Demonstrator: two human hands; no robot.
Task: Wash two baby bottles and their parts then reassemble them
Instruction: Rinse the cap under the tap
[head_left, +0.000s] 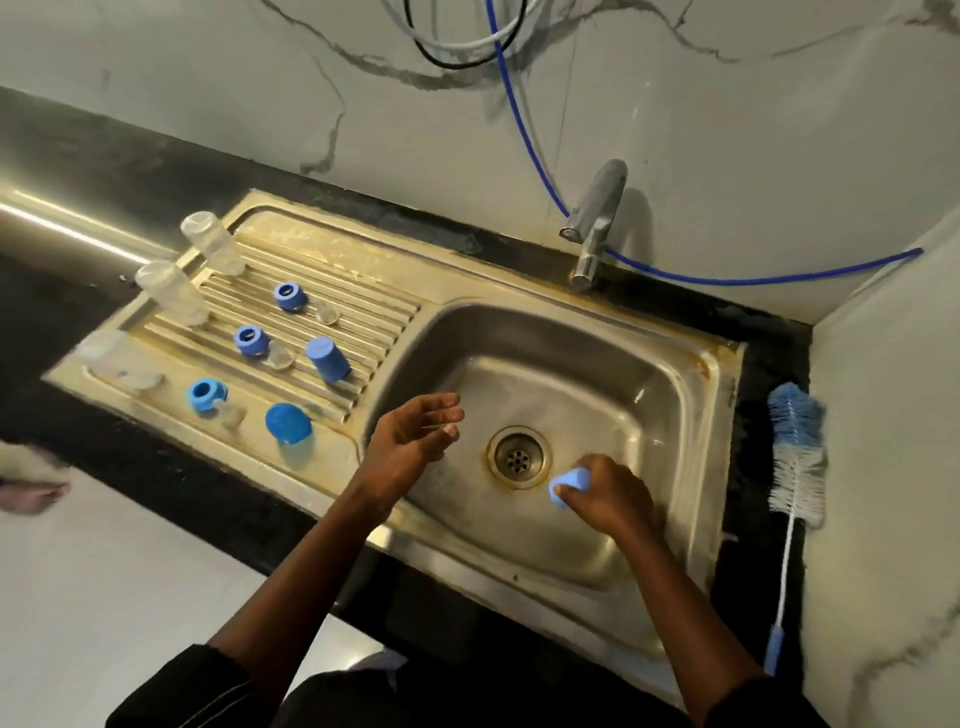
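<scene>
My right hand (610, 493) is low in the steel sink basin (649, 415), closed around a light blue bottle cap (570, 483) just right of the drain (518, 457). My left hand (415, 431) hovers open over the basin's left side, fingers spread, holding nothing. On the ribbed drainboard (353, 291) stand clear bottles upside down (213, 243) (171, 292), with a third blurred one (117, 361) nearer. Blue collar rings (290, 297) (251, 340) (206, 396), clear teats (327, 313) (280, 357), and two blue caps (327, 359) (289, 425) lie among them.
A chrome tap (595, 218) stands behind the basin, with a blue hose (675, 273) running along the wall. A blue-and-white bottle brush (797, 457) lies on the black counter right of the sink. White marble wall rises behind and to the right.
</scene>
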